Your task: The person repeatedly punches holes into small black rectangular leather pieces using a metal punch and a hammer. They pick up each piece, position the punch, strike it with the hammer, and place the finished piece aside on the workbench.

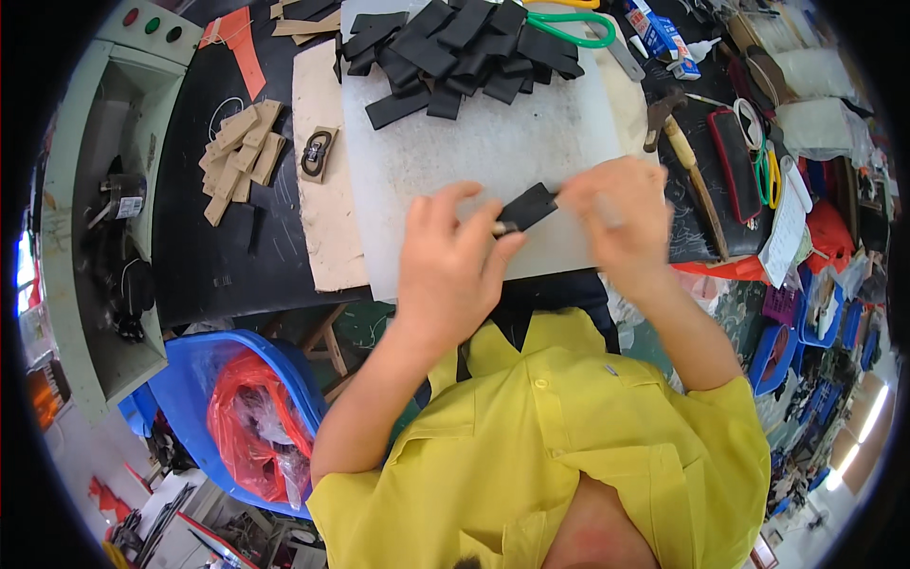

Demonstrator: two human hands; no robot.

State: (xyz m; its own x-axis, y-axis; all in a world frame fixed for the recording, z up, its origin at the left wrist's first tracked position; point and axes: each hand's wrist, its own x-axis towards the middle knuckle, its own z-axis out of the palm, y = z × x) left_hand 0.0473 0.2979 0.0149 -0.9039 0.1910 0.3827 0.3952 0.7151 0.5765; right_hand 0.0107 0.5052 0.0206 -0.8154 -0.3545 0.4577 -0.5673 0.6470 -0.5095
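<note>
A short black strip (528,206) lies at an angle between my two hands, over the white board (455,156). My left hand (447,254) pinches its left end, where a small pale and metallic bit shows at the fingertips. At the strip's right end is my right hand (621,220), its fingers curled and blurred by motion; what they pinch is hidden. Beyond my hands, at the board's far end, lies a heap of black strips (460,52). A dark oval buckle (318,152) on a tan piece sits left of the board.
Tan strips (242,156) are piled at the left. Green-handled scissors (573,38) lie beside the heap. To the right are a hammer (692,171) and a dark red case (735,166). A blue bin (303,370) with red bags stands below the table, left.
</note>
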